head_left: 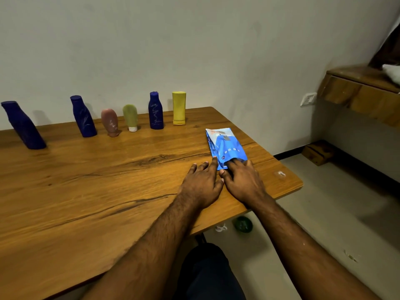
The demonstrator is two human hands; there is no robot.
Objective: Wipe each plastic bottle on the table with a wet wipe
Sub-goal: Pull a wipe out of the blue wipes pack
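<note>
Big brown wood-grain table [86,180] first, and along its far edge stands a row of six plastic bottles: three dark blue ones [23,126] [83,116] [155,111], a tall yellow one [179,108] nearest the far right corner, a pink tube [110,122] and a pale green tube [130,118] on their caps. Near the right edge lies the flat blue wet-wipe packet [225,146], well apart from the bottles. Both hands are at its near end: the left hand [201,182] lies spread, fingertips touching the packet's left side, while the right hand [244,180] presses its fingers onto the packet's near end.
</note>
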